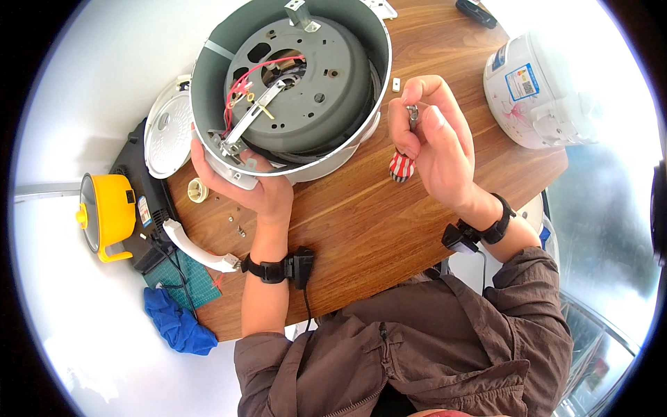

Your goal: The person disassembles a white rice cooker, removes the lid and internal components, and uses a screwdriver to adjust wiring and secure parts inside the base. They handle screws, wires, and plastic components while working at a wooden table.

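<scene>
My left hand (260, 194) is closed on the lower left wall of an opened rice cooker body (347, 156), some fingers hidden behind it. The body is tipped so that its inside faces me. Inside sit a round grey metal pan (333, 94), red wires (228, 104) with ring terminals, and a long silver bracket (253, 118). To the right of the body, my right hand (445, 149) is raised, pinching a small silver metal part (413, 115). A screwdriver (401, 167) with a red, white and black striped handle hangs below its curled fingers; its shaft is hidden.
Several small screws (240, 231) and a cream round part (197, 190) lie left on the wooden table (361, 229). A white curved handle (198, 251), perforated white cover (169, 128), yellow pot (111, 217) and blue cloth (174, 323) are farther left. Another white rice cooker (535, 97) stands right.
</scene>
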`<state>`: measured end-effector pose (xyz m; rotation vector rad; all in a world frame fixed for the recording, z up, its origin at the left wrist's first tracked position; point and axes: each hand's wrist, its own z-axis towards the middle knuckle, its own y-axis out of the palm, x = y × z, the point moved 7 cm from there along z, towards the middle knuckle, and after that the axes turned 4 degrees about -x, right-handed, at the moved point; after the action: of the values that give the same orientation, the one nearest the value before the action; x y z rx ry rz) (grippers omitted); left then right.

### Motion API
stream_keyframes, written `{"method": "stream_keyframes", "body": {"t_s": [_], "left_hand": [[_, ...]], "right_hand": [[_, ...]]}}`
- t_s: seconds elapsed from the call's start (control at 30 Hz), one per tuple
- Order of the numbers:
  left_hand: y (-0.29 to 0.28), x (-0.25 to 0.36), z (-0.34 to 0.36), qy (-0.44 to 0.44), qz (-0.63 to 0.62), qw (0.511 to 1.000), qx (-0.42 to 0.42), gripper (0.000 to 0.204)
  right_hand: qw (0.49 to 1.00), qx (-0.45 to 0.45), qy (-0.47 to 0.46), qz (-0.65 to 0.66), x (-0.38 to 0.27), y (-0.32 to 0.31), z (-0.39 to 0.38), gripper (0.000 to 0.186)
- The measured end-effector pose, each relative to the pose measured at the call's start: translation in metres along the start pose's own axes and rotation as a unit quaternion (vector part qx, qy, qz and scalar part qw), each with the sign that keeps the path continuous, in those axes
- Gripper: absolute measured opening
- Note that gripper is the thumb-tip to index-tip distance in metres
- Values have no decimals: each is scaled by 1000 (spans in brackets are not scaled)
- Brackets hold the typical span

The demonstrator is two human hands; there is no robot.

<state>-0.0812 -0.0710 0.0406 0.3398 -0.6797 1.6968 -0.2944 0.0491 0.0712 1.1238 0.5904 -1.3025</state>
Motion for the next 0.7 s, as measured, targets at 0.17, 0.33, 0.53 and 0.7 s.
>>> {"method": "stream_keyframes", "body": {"t_s": [0.17,0.33,0.53,0.7], "left_hand": [[0,-1,0,4,-21,1000,0,64],[1,0,0,4,-14,1000,1,64],[-1,-1,0,10,1,1000,-2,63],[0,-2,0,7,-10,1000,1,63]], "right_hand": [[1000,-5,-8,10,0,3,1,12],[1000,-8,-8,7,0,5,1,10],[1000,-1,-1,1,0,6,-1,11],[1000,1,-7,-4,1,8,-2,13]]}}
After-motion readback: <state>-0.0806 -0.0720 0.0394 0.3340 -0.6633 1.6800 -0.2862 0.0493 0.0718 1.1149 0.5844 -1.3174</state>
